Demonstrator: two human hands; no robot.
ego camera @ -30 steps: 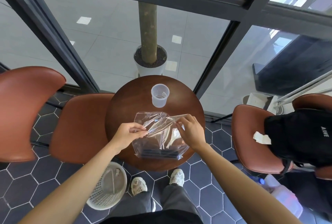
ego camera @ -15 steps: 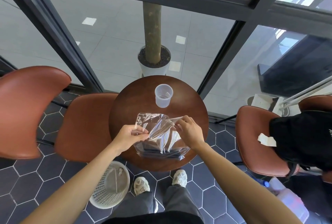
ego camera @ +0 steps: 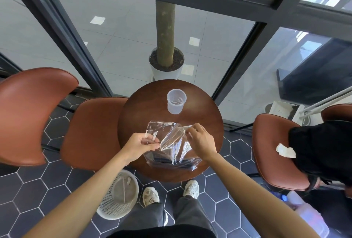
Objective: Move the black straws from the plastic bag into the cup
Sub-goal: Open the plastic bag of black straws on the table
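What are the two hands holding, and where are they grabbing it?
Both hold the clear plastic bag. The left hand pinches its top edge on one side, the right hand pinches the other side. The black straws lie inside, untouched.

A clear, crinkled plastic bag (ego camera: 167, 142) is pinched at its upper edge by both hands, left hand (ego camera: 138, 145) and right hand (ego camera: 202, 142). Black straws (ego camera: 171, 163) lie flat in its bottom, below the hands. A translucent empty cup (ego camera: 176, 103) stands upright beyond them.

No legible text in view. The cup (ego camera: 176, 103) bears faint raised markings on its wall, too small to read.
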